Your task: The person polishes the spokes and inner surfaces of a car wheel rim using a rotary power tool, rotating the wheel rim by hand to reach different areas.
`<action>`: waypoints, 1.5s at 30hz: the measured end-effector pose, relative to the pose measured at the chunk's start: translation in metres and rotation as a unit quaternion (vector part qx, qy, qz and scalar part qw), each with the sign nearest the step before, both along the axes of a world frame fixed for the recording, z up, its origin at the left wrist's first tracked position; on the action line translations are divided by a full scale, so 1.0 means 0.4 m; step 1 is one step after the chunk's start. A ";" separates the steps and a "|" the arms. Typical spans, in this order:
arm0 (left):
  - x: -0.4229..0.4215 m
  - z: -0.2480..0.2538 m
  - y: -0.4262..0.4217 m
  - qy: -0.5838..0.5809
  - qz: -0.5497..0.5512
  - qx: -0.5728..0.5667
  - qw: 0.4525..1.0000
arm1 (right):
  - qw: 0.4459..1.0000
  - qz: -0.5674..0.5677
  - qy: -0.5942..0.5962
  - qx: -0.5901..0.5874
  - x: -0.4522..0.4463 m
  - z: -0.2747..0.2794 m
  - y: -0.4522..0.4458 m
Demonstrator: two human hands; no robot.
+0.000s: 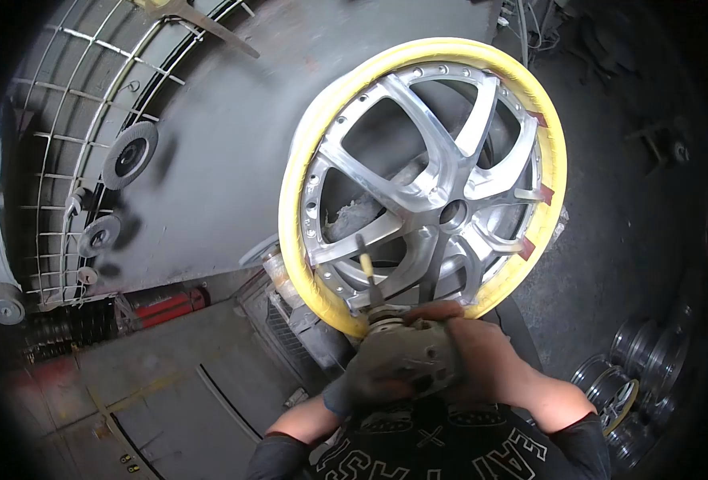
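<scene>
A silver alloy wheel [454,211] with split spokes stands tilted before me, its rim wrapped in yellow tape [292,200] with small dark red pieces on the right side. A hand-held rotary tool [422,352] points up at the lower spokes, a thin shaft with a pale yellow tip [366,265] at its end. My left hand [370,380], which looks gloved, is wrapped round the tool's body from the left. From the right, my right hand [478,348] grips the tool near its front, its fingers close to the wheel's lower edge.
At the upper left a wire grid [90,96] holds several round discs, one a grey flap disc [131,155]. A red object [170,310] lies below it. Several more wheels [602,382] stand on the floor at the lower right. Cables hang at the top.
</scene>
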State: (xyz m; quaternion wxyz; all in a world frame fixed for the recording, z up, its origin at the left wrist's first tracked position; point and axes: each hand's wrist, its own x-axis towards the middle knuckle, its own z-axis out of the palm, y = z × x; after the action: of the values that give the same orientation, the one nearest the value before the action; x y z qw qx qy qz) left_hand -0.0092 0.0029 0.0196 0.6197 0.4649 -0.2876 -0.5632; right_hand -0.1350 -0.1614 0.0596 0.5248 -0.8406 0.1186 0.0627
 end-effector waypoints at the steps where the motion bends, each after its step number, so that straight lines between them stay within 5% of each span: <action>1: 0.006 0.007 0.013 -0.003 0.013 0.003 1.000 | 1.000 0.022 -0.008 -0.014 0.009 -0.005 0.017; 7: 0.042 0.037 0.072 -0.048 0.040 0.102 0.993 | 0.996 0.074 -0.044 -0.026 0.062 -0.047 0.097; 10: 0.050 0.020 0.079 -0.061 0.061 0.011 0.996 | 0.997 0.062 -0.039 0.008 0.075 -0.034 0.094; 13: 0.038 0.047 0.034 -0.031 0.004 0.097 0.995 | 0.999 0.043 0.003 0.023 0.060 -0.008 0.061; 16: 0.009 0.033 -0.028 0.019 0.056 0.047 0.997 | 1.000 0.011 0.022 0.017 0.030 0.046 -0.008; 20: -0.002 -0.007 -0.062 -0.043 -0.007 -0.086 0.995 | 0.998 -0.037 -0.039 0.028 -0.012 0.045 -0.060; 30: -0.025 -0.033 -0.047 -0.007 -0.042 -0.011 0.999 | 0.997 -0.063 0.035 0.039 -0.035 -0.011 -0.040; 40: 0.016 -0.005 0.078 -0.078 0.042 0.131 0.987 | 0.993 0.068 -0.091 -0.031 0.030 -0.067 0.087; 43: 0.041 0.005 0.098 -0.107 0.012 0.094 0.990 | 0.994 0.076 -0.075 -0.013 0.052 -0.066 0.110; 45: 0.036 0.018 0.084 -0.032 0.046 0.144 0.988 | 0.995 0.076 -0.065 -0.012 0.054 -0.062 0.108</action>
State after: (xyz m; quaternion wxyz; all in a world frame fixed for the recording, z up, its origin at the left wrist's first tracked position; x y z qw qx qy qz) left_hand 0.0053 0.0364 0.0267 0.5622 0.5799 -0.2013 -0.5542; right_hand -0.1132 -0.1184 0.0347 0.5149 -0.8558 0.0207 0.0457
